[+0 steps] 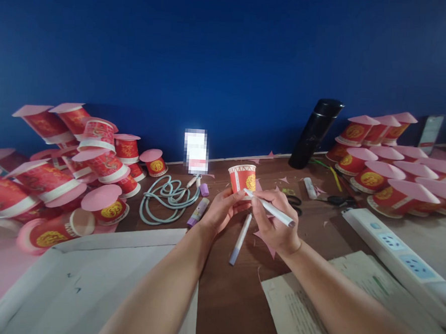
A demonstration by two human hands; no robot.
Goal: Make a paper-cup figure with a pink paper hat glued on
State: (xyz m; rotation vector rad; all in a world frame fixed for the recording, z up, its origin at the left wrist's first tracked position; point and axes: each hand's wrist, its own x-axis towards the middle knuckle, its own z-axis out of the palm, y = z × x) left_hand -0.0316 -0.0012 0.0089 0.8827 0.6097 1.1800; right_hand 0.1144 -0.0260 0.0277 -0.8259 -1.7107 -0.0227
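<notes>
A red paper cup point(241, 178) with a gold emblem and a white rim band is in front of me, above the brown table. My left hand point(222, 210) is closed round its lower left part. In my right hand point(276, 218) is a white marker point(278, 212), slanting from the cup down to the right. Its tip end is close to the cup's lower front; whether it touches, I cannot tell. Between my wrists a second white pen-like stick point(240, 241) with a purple-grey end lies on the table.
Stacks of red cups with pink paper discs stand at left point(102, 167) and right point(377, 171). Around the middle lie a coiled cable point(164, 198), a purple glue stick point(198, 213) and black-handled scissors point(294, 201). A black flask point(315, 135), a power strip point(392, 243) and papers point(305, 298) are at right.
</notes>
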